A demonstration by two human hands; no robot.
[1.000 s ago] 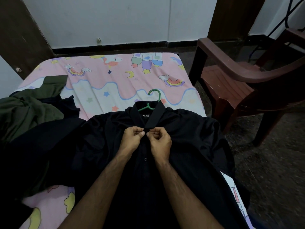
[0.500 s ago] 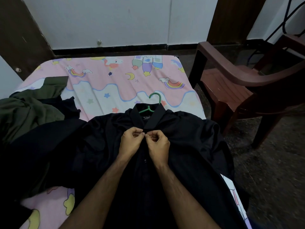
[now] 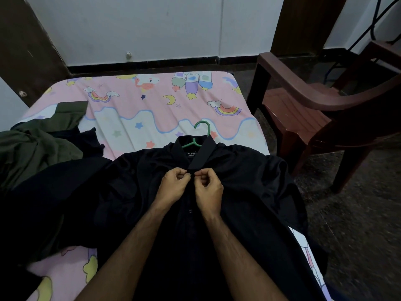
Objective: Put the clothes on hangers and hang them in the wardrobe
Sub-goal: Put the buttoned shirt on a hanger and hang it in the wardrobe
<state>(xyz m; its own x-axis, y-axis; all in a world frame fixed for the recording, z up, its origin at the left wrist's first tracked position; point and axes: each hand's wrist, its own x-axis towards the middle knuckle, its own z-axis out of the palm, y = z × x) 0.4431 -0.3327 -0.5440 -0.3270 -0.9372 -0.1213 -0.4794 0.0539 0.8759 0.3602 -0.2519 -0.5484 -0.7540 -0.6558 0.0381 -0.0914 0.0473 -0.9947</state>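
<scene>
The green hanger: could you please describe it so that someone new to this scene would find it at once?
Start at the bed with the pink cartoon sheet. A black shirt lies spread across its near half, and both hands pinch the front just below the collar. The green hanger pokes its hook out of that collar, the only bright green thing among dark clothes.

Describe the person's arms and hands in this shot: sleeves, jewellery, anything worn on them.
Both forearms are bare from the bottom edge of the frame up to the wrists; no sleeve shows. The left hand and the right hand wear no gloves, and no watch, bracelet or ring can be seen. The light is dim, so small details could be missed.
</scene>
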